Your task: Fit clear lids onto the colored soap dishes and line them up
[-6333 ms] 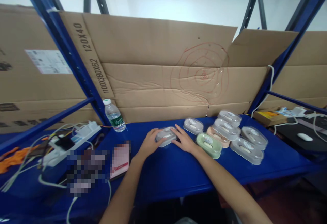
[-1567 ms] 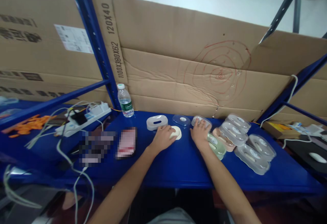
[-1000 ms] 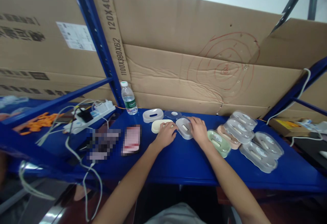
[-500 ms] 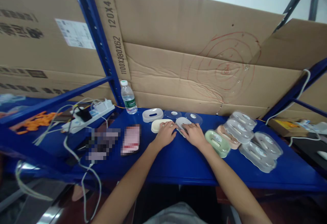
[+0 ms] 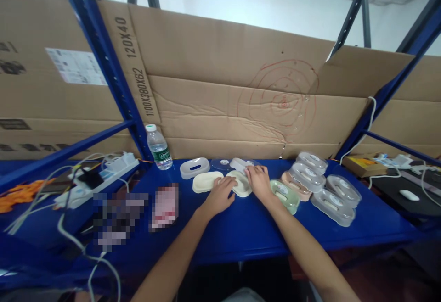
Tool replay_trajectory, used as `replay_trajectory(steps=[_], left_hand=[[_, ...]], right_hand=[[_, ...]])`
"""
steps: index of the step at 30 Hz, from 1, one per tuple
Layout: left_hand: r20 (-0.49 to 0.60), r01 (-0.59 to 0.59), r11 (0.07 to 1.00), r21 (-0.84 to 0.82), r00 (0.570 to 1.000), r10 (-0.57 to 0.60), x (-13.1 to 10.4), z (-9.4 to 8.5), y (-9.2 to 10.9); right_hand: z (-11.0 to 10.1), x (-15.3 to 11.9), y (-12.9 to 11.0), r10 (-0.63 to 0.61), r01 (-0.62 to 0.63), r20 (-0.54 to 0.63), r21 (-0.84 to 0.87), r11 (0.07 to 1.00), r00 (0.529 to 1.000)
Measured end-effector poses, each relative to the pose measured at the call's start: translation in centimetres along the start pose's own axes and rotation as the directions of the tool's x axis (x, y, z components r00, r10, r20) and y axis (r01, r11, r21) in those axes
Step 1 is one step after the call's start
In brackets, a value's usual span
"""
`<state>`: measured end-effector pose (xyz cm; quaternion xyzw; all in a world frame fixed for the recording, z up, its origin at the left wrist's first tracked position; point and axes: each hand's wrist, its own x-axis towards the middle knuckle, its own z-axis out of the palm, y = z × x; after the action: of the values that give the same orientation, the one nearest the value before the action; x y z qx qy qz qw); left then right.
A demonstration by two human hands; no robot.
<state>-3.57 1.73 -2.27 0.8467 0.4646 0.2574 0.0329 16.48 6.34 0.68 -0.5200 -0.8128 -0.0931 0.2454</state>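
Note:
In the head view my right hand (image 5: 259,181) is closed on one end of a whitish oval tray piece (image 5: 238,164), tilted and raised above a cream oval dish (image 5: 244,186). My left hand (image 5: 222,195) grips that dish at its left end, its fingers curled over the rim; the fingertips are partly hidden. Left of it lies a second cream oval dish (image 5: 203,182), close to my left fingers. A whitish oval tray with a slot (image 5: 195,169) lies behind. Clear lids (image 5: 220,164) with round stickers lie flat at the back, one partly covered by my right hand.
At right are a green lidded dish (image 5: 291,201), a peach one (image 5: 299,190) and several clear-lidded ones (image 5: 333,206). A water bottle (image 5: 160,149) stands at back left, near a power strip (image 5: 99,185) with cables. Cardboard (image 5: 220,100) walls the back of the blue table (image 5: 241,237).
My right hand has raised the whitish piece, uncovering a cream dish beneath it. My left hand has shifted from the left cream dish to this one. The camera has tilted upward and turned right.

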Motion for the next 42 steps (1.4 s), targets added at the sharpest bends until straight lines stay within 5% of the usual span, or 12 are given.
replay_trajectory(steps=[6,13,21,27,29,31,34,38,42], left_hand=[[0.065,-0.107,0.994,-0.028,0.992,0.108,0.3,0.1,1.5],[-0.099,-0.075,0.997,-0.028,0.992,0.072,0.1,-2.2,0.3],[-0.260,0.087,0.996,0.016,0.962,-0.080,0.1,-3.1,-1.5],[-0.292,0.263,0.963,0.063,0.927,-0.234,0.4,-2.9,-3.8],[-0.297,0.306,0.949,0.077,0.916,-0.271,0.6,-2.6,-4.2],[-0.300,0.337,0.937,0.089,0.906,-0.297,0.7,-2.2,-4.4],[-0.304,0.352,0.930,0.102,0.902,-0.308,0.9,-1.6,-3.9],[-0.283,0.275,0.956,0.103,0.930,-0.237,0.8,-0.9,-1.7],[-0.158,0.054,0.995,0.080,0.987,-0.041,0.5,0.0,0.8]], right_hand=[[-0.4,0.1,0.4,0.035,-0.035,-0.022,-0.007,0.999,0.999],[0.8,-0.2,0.6,0.045,-0.045,0.001,-0.016,0.999,0.999],[1.9,-0.7,-0.1,-0.046,0.044,0.092,0.024,0.999,0.995],[-1.6,-0.8,2.3,0.044,-0.048,0.166,0.024,0.999,0.985],[-2.9,-1.3,4.1,0.194,-0.186,0.283,-0.054,0.981,0.939],[-3.6,-1.8,5.6,0.320,-0.283,0.427,-0.149,0.947,0.846],[-3.5,-2.4,6.2,0.338,-0.281,0.542,-0.188,0.941,0.770],[-3.2,-2.2,4.7,0.209,-0.179,0.550,-0.109,0.978,0.809],[-4.3,-2.2,4.1,0.094,-0.098,0.482,-0.016,0.995,0.871]])
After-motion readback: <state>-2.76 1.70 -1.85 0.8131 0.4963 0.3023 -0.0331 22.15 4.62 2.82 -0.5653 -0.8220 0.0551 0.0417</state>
